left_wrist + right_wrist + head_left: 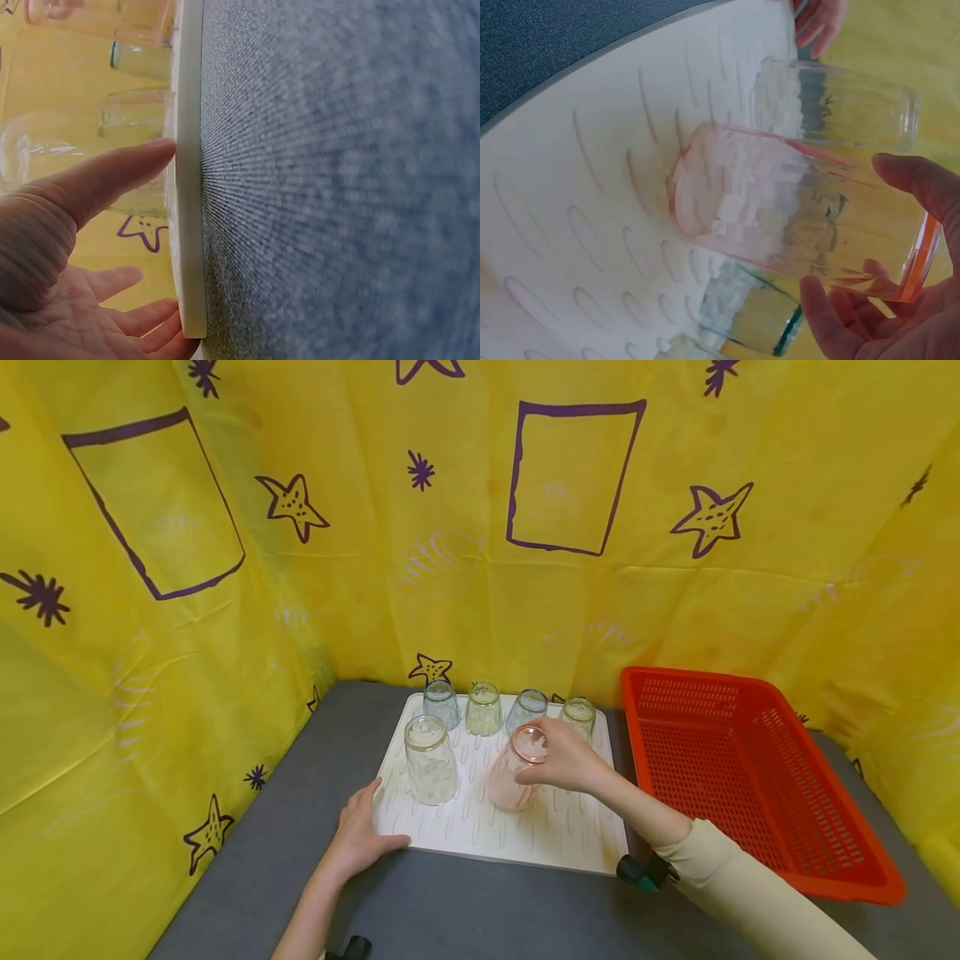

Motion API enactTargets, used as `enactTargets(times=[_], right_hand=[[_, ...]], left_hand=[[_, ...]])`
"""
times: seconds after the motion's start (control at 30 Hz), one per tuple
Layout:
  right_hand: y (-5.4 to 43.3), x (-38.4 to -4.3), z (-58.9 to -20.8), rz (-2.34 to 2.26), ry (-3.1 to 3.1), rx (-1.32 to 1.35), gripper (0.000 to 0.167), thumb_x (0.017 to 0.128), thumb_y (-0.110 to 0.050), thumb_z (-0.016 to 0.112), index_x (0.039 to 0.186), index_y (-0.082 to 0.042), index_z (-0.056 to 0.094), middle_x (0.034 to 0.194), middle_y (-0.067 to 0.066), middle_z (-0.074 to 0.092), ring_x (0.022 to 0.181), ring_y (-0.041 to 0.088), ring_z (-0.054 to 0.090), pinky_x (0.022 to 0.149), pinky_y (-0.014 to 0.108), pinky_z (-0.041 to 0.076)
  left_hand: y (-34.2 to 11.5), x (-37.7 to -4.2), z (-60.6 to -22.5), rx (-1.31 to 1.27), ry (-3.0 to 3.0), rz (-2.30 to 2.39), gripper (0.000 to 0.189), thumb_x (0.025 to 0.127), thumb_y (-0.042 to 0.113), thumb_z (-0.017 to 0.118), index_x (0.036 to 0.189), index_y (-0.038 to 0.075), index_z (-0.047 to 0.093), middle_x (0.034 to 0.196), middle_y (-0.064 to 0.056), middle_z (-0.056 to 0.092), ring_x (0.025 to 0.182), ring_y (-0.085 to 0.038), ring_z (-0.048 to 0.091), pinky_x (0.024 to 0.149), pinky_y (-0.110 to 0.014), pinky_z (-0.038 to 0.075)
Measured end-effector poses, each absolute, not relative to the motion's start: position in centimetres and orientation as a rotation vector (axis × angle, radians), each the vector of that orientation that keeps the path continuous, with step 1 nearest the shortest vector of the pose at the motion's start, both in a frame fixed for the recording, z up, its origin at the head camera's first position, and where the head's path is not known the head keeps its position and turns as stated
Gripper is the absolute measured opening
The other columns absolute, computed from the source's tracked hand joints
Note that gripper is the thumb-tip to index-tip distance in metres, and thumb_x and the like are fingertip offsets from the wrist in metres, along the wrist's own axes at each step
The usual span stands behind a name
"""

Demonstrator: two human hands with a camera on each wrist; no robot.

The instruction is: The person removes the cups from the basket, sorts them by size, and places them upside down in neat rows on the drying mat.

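My right hand (562, 756) grips a pink-tinted glass (512, 783) near its upper end, thumb on one side and fingers on the other. The glass has its thick base up and its mouth down at the white ridged drying mat (480, 839). In the right wrist view, the pink glass (742, 195) leans slightly over the mat. My left hand (360, 837) touches the mat's near-left corner, thumb along the front edge and fingers at the left side. A tall clear glass (432, 768) stands upside down between the hands.
Behind, a row of shorter glasses stands on the mat: a blue one (441, 704), a green one (483, 710), another blue one (527, 708) and a greenish one (579, 714). A red plastic basket (750, 797) is at the right. Yellow patterned cloth (480, 593) surrounds the grey table (300, 777).
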State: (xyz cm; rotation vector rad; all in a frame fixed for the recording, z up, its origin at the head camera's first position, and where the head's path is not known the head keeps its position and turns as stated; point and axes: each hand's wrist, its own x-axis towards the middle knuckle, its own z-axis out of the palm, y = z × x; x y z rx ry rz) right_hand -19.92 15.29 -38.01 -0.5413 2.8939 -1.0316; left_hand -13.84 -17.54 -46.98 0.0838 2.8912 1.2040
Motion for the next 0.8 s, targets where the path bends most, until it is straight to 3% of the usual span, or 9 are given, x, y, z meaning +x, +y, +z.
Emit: enactTargets(times=[0.53,0.8], right_hand=[[14.7,-20.5,-38.9,-1.157,2.868,-0.573,0.062,0.067,-0.026,0.087,0.117,0.000,0.061,0.102,0.008,0.066,0.093,0.024,0.062,0.081,0.042,0.052],[14.7,-20.1,-39.1,-1.158,2.859,-0.524,0.072,0.070,-0.030,0.087,0.127,0.001,0.055,0.115,0.012,0.062,0.101,0.028,0.058,0.085,0.043,0.051]], left_hand=[[-17.5,-13.7,-47.2,0.102,2.893,1.194,0.103,0.065,0.020,0.090,0.144,-0.009,0.030,0.141,-0.033,0.033,0.129,-0.054,0.026,0.104,-0.064,0.026],[-17.5,-13.9,-47.3,0.106,2.901,1.193,0.100,0.066,0.018,0.088,0.143,-0.009,0.032,0.140,-0.033,0.033,0.128,-0.054,0.027,0.102,-0.065,0.027]])
